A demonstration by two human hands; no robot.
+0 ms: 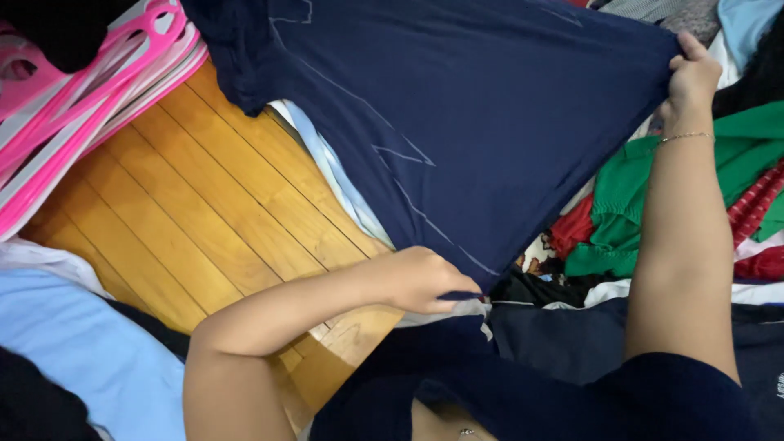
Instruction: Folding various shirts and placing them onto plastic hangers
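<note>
Over wooden floor (204, 204), taut navy shirt (482, 106)

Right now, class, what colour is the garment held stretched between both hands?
The garment is dark navy blue with thin pale lines, seen best in the head view.

Both hands — left hand (425, 282), right hand (692, 75) — pinch a navy shirt (457, 114) spread over the wooden floor (196, 204).
</note>
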